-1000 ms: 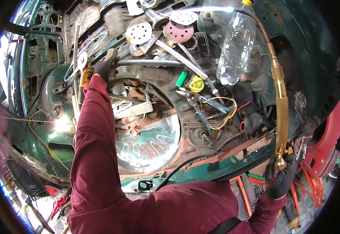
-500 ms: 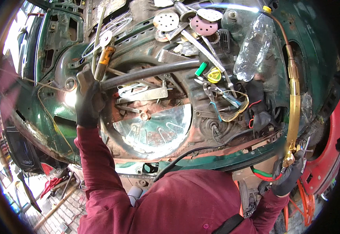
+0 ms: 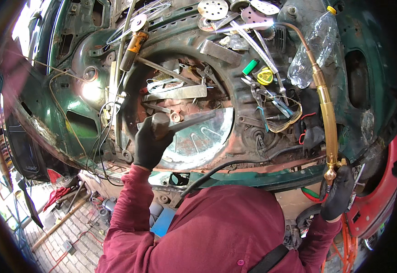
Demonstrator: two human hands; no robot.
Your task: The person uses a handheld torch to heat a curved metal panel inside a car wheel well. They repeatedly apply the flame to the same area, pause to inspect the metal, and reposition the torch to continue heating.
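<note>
**Torch and hammer over the rusted wheel well**

An outdoor yard with brick paving is showing below a stripped green car body, whose rusty round well is filling the middle of the view. Tools are lying around the well's rim: sanding discs, a clear plastic bottle, a green marker, pliers and an orange-handled tool.

The left hand, in a black glove, is closing fully around a hammer, gripping close to the head, with the handle pointing right over a shiny metal patch in the well floor. The right hand, also gloved, is wrapping tight around the base of a long brass torch; its curved neck is reaching up to the discs, and a bright flare is showing at the tip.

Progress, as a judgement: the patch is sitting in place and looking clean against the surrounding rust, so fitting seems well along. The torch tip is standing well apart from the patch, and the hammer is hovering just above it, so any seam work and dressing of the edges appears left to do. Weld beads cannot be made out.
</note>
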